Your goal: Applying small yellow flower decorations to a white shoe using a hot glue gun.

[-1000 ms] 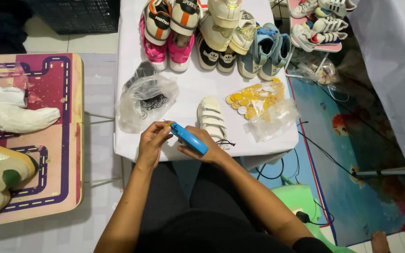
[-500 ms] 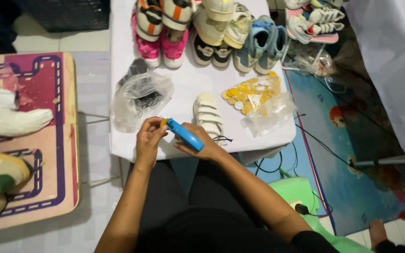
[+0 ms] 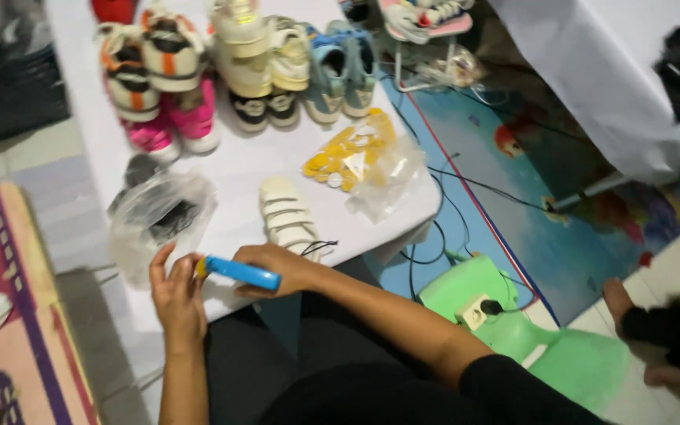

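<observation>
White surface (image 3: 238, 173) carries rows of small shoes and a clear bag (image 3: 159, 220). At its near edge I see my right hand (image 3: 281, 267) clamped on a blue tool (image 3: 239, 273); my left hand's (image 3: 176, 293) open grip touches its tip.

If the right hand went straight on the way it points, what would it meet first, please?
The right hand points left along the blue tool, so it would probably meet the left hand first; depth is unclear.

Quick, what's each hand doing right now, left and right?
Left hand: open, fingertips at the yellow tip of the blue tool.
Right hand: closed around the blue tool.
</observation>
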